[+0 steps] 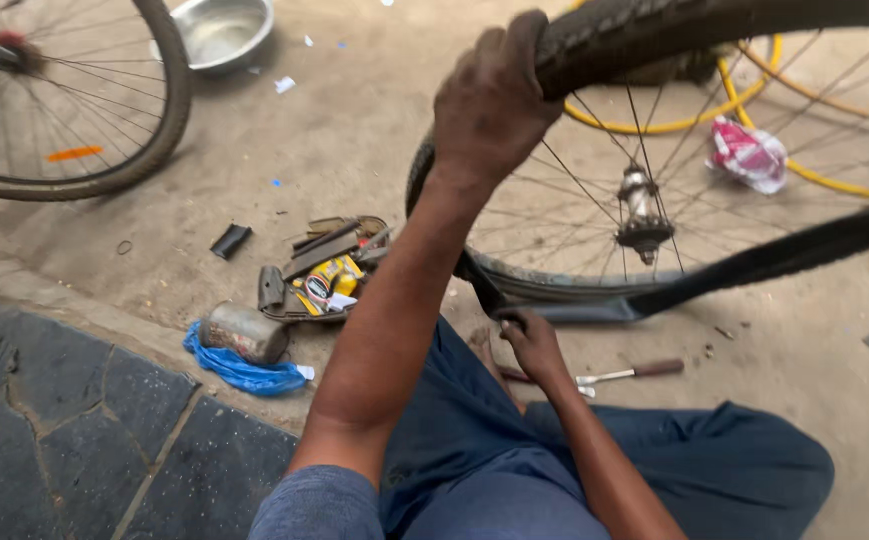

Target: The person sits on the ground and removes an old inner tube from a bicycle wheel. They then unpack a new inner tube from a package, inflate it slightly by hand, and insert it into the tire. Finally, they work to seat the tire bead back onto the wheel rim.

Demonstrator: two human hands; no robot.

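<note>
A bicycle wheel stands upright in front of me, its metal hub [641, 215] among thin spokes. My left hand [489, 100] is closed over the top of the black tyre [634, 30]. Lower down, my right hand [529, 338] pinches the tyre's loose lower edge near the rim. From there a black inner tube [774, 258] stretches away to the right. My legs in blue trousers [474, 450] are folded under the wheel.
A tray of small tools and tubes [324, 272] lies left of my arm, with a metal can [244, 330] on a blue plastic bag [239, 374]. A wooden-handled tool [634, 372] lies by my knee. Another bicycle wheel [159, 120], a steel bowl [219, 30], yellow rims [674, 125] and a pink bag [749, 155] lie further off.
</note>
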